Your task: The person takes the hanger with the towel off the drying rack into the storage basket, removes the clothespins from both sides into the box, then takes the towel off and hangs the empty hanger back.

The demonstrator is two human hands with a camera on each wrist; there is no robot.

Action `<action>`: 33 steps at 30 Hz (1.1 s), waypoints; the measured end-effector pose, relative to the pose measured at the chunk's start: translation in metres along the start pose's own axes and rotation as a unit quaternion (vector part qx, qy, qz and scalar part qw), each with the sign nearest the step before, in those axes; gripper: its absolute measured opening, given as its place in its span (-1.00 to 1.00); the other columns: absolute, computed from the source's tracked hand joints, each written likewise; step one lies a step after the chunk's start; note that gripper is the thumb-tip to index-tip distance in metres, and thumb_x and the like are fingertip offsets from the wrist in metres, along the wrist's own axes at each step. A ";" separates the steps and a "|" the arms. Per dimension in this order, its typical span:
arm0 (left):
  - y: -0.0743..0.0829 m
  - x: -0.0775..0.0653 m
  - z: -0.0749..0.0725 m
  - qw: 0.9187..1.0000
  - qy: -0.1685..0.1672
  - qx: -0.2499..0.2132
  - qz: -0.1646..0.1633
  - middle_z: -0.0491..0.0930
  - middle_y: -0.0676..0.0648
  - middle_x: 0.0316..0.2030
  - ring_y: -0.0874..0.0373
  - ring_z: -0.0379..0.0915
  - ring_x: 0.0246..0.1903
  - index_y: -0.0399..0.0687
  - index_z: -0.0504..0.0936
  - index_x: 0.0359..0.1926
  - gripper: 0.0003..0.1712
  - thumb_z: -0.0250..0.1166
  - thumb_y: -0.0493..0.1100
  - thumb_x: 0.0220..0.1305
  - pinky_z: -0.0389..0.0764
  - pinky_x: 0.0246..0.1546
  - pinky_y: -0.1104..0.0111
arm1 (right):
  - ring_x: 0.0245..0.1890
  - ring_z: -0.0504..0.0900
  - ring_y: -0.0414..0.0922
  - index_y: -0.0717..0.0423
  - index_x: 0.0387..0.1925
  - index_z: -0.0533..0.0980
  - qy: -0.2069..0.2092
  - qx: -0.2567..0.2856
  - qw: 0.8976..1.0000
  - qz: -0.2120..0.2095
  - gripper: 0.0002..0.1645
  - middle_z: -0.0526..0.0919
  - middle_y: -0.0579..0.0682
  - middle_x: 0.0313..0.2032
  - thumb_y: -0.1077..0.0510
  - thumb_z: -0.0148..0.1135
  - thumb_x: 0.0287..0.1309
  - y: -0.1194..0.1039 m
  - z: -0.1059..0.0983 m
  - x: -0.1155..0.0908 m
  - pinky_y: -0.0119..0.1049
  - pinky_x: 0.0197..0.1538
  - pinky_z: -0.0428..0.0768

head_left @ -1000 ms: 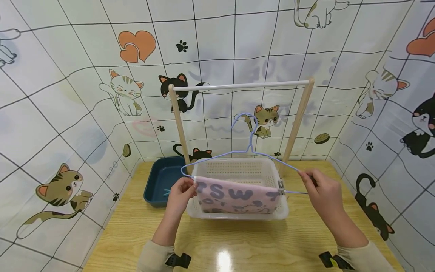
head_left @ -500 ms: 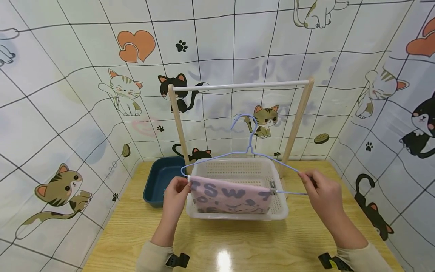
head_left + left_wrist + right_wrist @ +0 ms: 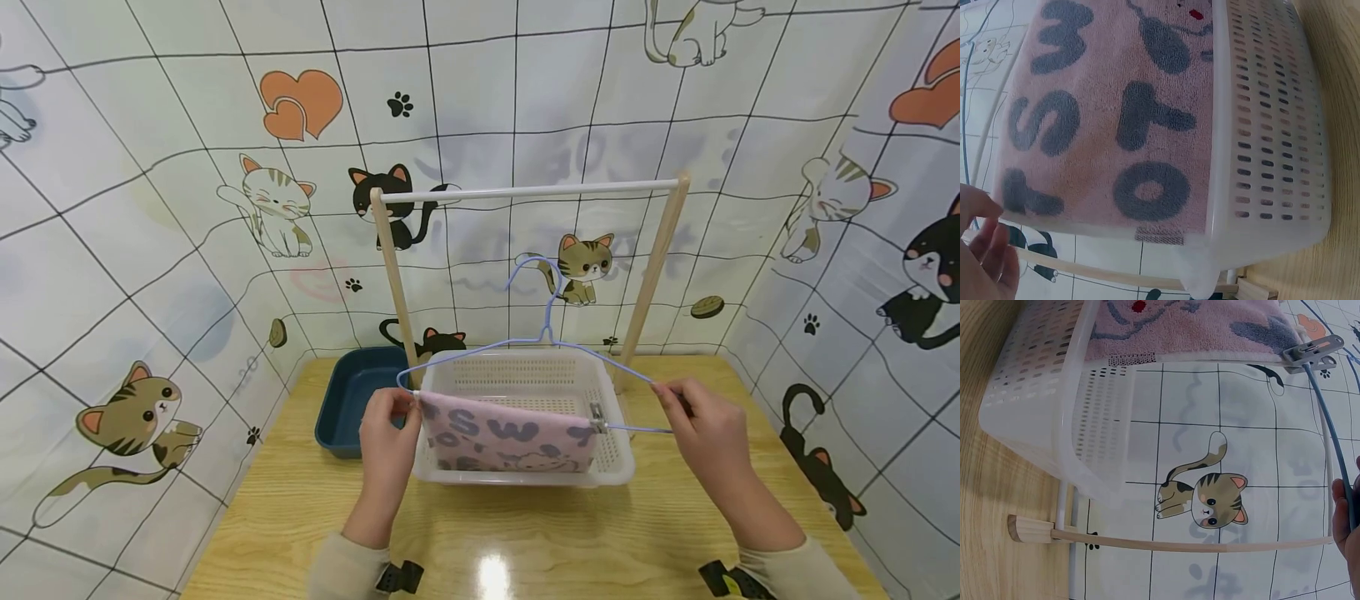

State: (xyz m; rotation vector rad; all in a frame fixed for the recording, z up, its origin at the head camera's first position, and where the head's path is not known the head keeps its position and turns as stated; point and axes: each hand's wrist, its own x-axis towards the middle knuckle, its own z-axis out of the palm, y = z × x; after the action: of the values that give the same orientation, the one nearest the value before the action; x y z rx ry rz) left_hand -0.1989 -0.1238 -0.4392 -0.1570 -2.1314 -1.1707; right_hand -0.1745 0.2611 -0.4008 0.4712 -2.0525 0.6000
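A pink towel (image 3: 510, 437) with grey letters is folded over the lower bar of a blue wire hanger (image 3: 548, 320), in front of a white basket. My left hand (image 3: 390, 429) pinches the towel's upper left corner by the hanger's left end. At the towel's right edge, a grey metal clip (image 3: 1313, 354) sits on the bar. My right hand (image 3: 705, 421) grips the hanger's right end, away from the clip. The left wrist view shows my left hand (image 3: 988, 250) at the towel corner; fingertips are partly hidden there. My right hand (image 3: 1349, 515) is cut off at the right wrist view's edge.
The white perforated basket (image 3: 525, 477) stands on a wooden table (image 3: 480, 533), just behind and below the towel. A dark blue tub (image 3: 341, 448) is at its left. A rack with wooden posts and a white rail (image 3: 525, 192) rises behind. Cat-patterned sheeting (image 3: 465, 92) surrounds the table.
My left hand has moved left with the towel's corner, and the towel and clip have slid left along the bar. The hanger has dipped and shifted left slightly; my right hand keeps its grip.
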 end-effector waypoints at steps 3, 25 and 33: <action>0.006 -0.002 0.001 0.999 0.009 -0.011 0.050 0.53 -0.02 -0.35 0.16 0.45 -0.32 -0.13 0.57 -0.34 -0.79 0.32 -0.49 0.11 0.55 -0.28 0.24 | -0.75 0.14 -0.38 0.19 -0.49 0.56 0.014 -0.002 1.000 -0.005 -0.36 0.36 -0.21 -0.72 -0.25 -0.03 0.39 0.001 0.003 -0.001 -0.47 -0.70 0.14; 0.036 -0.008 0.019 0.951 -0.198 -0.009 0.239 0.67 -0.03 -0.19 0.08 0.57 -0.10 -0.13 0.65 -0.17 -0.82 0.32 -0.35 0.17 0.55 -0.04 0.19 | -0.74 0.13 -0.42 0.16 -0.51 0.54 0.009 -0.001 1.000 -0.020 -0.35 0.33 -0.26 -0.70 -0.27 -0.07 0.40 -0.003 0.012 -0.004 -0.47 -0.71 0.13; 0.044 -0.010 0.028 0.937 -0.239 0.005 0.254 0.66 0.01 -0.23 0.10 0.57 -0.14 -0.09 0.67 -0.22 -0.88 0.28 -0.27 0.21 0.54 -0.07 0.20 | -0.74 0.08 -0.45 0.13 -0.49 0.54 -0.006 0.004 1.000 -0.024 -0.35 0.30 -0.30 -0.69 -0.28 -0.11 0.41 -0.005 0.014 -0.007 -0.49 -0.71 0.11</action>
State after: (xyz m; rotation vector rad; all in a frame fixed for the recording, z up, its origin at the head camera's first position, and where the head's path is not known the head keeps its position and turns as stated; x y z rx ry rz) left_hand -0.1874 -0.0738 -0.4244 -1.0157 -2.2936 -0.8641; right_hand -0.1775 0.2497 -0.4124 0.5292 -2.0446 0.5778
